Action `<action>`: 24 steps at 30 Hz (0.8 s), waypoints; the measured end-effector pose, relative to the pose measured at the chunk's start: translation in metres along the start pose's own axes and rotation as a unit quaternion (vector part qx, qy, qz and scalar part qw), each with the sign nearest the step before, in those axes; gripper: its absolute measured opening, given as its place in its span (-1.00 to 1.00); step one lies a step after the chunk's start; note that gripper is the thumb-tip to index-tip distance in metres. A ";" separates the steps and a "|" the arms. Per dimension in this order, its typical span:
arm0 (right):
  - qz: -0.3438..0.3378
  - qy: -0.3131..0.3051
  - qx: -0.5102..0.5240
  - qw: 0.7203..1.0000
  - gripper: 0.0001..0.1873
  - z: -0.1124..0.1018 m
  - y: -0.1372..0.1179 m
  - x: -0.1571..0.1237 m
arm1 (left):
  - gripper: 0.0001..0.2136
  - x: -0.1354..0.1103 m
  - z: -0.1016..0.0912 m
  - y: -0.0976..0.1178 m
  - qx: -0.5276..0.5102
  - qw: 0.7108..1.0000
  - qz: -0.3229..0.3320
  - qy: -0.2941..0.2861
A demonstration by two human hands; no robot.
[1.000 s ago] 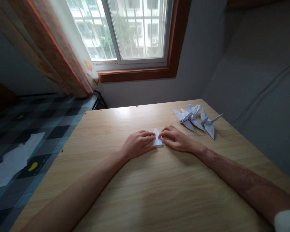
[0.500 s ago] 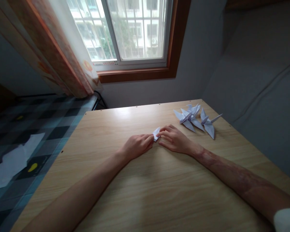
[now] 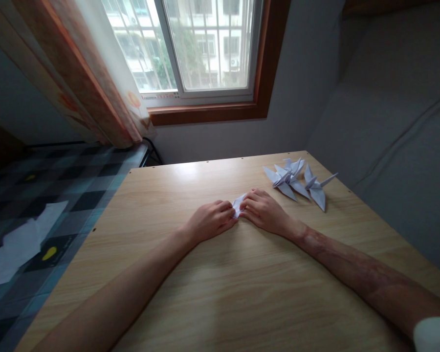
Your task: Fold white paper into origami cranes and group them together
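Between my two hands is a small piece of folded white paper (image 3: 238,205), low over the middle of the wooden table (image 3: 212,283). My left hand (image 3: 213,221) is closed on its left side, fingers bent and thumb along the near edge. On the other side my right hand (image 3: 262,209) grips the paper with curled fingers, its thumb near the lower edge. Fingers from both sides cover much of the paper, so its exact folds are hidden.
Several white origami cranes (image 3: 289,180) sit grouped at the table's far right. Left of the table, loose white paper sheets (image 3: 22,247) lie on a checked bedspread (image 3: 84,200). A window (image 3: 209,49) and an orange curtain (image 3: 95,73) are behind.
My right fingers have closed onto the paper's right side, and my left thumb has moved along its near edge. The paper is turned slightly. The cranes have stayed put.
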State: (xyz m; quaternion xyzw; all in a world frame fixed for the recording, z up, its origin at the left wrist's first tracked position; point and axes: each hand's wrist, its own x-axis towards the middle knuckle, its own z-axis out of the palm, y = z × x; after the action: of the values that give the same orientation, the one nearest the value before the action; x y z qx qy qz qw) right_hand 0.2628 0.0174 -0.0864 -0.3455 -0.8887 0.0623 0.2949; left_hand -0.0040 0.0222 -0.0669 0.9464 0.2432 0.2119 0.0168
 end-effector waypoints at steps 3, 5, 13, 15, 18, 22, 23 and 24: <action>-0.001 0.006 -0.014 1.000 -0.87 -0.001 -0.004 0.001 | -0.80 -0.001 0.003 0.004 0.014 1.000 -0.010 0.018; -0.002 0.009 -0.011 1.000 -0.84 -0.003 -0.007 0.002 | -0.82 -0.002 0.004 0.005 0.017 0.999 -0.022 0.030; 0.035 0.064 0.032 0.997 -0.93 -0.004 -0.003 0.000 | -0.83 -0.002 -0.001 0.001 -0.121 0.981 -0.122 0.093; 0.053 0.094 0.064 0.992 -0.94 -0.003 -0.001 -0.001 | -0.86 0.000 -0.004 0.003 -0.144 0.978 -0.121 0.093; 0.077 0.137 0.126 0.979 -0.92 -0.001 -0.001 -0.003 | -0.91 0.001 -0.006 0.008 -0.184 0.968 -0.138 0.098; 0.116 0.173 0.187 0.960 -0.78 0.001 -0.001 -0.003 | -0.87 0.004 -0.001 0.016 -0.283 0.929 -0.192 0.139; 0.130 0.178 0.197 0.955 -0.72 0.002 -0.001 -0.003 | -0.84 0.005 0.001 0.017 -0.319 0.913 -0.208 0.148; 0.143 0.183 0.204 0.951 -0.65 0.002 0.000 -0.003 | -0.80 0.006 0.003 0.018 -0.356 0.894 -0.225 0.154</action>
State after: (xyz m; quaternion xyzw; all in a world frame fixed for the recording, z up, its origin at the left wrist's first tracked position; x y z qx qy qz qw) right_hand 0.2631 0.0155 -0.0890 -0.4070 -0.7287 0.2198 0.5051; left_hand 0.0106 0.0095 -0.0649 0.7527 0.3578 0.4176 0.3619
